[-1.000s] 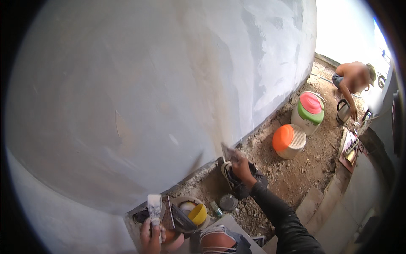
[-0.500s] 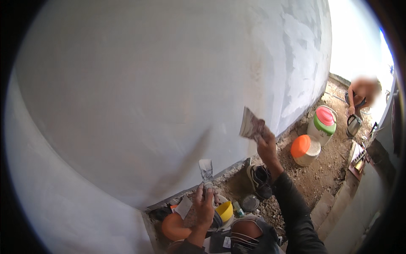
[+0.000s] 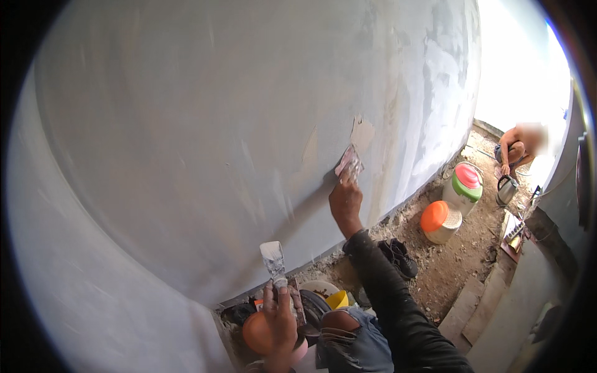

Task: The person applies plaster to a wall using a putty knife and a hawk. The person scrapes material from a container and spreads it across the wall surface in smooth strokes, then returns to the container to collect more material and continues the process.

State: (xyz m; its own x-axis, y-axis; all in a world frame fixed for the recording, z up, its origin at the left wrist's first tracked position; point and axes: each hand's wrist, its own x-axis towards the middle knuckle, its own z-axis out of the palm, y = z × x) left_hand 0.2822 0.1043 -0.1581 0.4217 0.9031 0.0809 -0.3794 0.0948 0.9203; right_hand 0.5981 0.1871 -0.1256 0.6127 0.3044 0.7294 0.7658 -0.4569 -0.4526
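My right hand (image 3: 346,202) grips a wide putty knife (image 3: 349,160) whose blade lies against the grey wall (image 3: 205,124). Just above the blade is a fresh beige patch of putty (image 3: 362,132), and a thinner streak sits to its left. Lower down, my left hand (image 3: 283,320) is closed round the handle of a narrower putty knife (image 3: 272,256). Its blade points up, smeared with whitish putty, and stands apart from the wall. My fingers hide most of both handles.
By my knees are an orange round object (image 3: 256,332) and a yellow bowl (image 3: 337,300). Dark shoes (image 3: 398,258) lie on the dirt. Farther right stand an orange-topped tub (image 3: 440,222), a cooler jug (image 3: 464,188) and a kettle (image 3: 507,189). Another person (image 3: 519,146) squats beyond.
My right hand has moved left, bringing its putty knife onto the wall, where beige putty now shows. My left hand has shifted slightly left, its blade now carrying more whitish putty. The view has shifted.
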